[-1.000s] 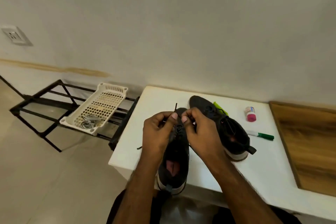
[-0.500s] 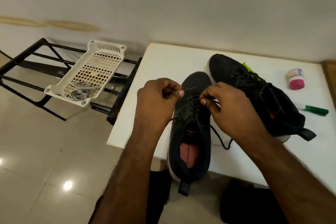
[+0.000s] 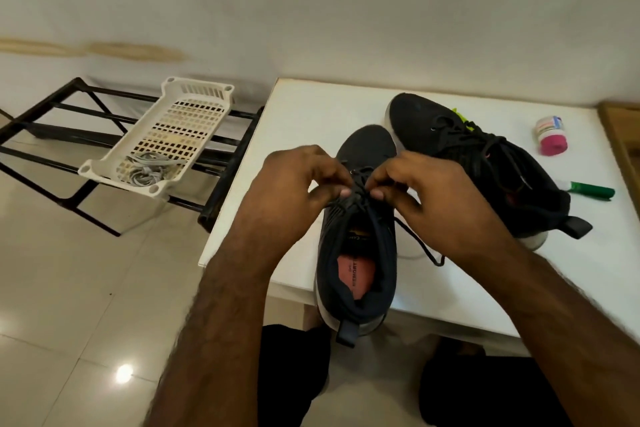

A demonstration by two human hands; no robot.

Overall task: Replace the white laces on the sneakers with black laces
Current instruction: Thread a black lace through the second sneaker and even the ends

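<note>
A black sneaker (image 3: 360, 253) with a red insole stands on the white table (image 3: 301, 121), its heel over the front edge. My left hand (image 3: 294, 191) and my right hand (image 3: 426, 198) meet over its eyelets, each pinching the black lace (image 3: 360, 180) there. A loose end of that lace (image 3: 420, 248) trails onto the table at the right. A second black sneaker (image 3: 467, 156), laced in black, lies behind to the right. The white laces (image 3: 147, 170) lie bundled in a white basket.
The white perforated basket (image 3: 180, 128) rests on a black metal rack (image 3: 69, 135) left of the table. A small pink-capped jar (image 3: 552, 135) and a green marker (image 3: 592, 191) lie at the table's right. A wooden surface (image 3: 623, 135) adjoins it. Tiled floor lies below.
The view has tilted down and drawn nearer. Both hands have stayed on the lace at the near sneaker's eyelets, and the fingertips have come closer together over the tongue.
</note>
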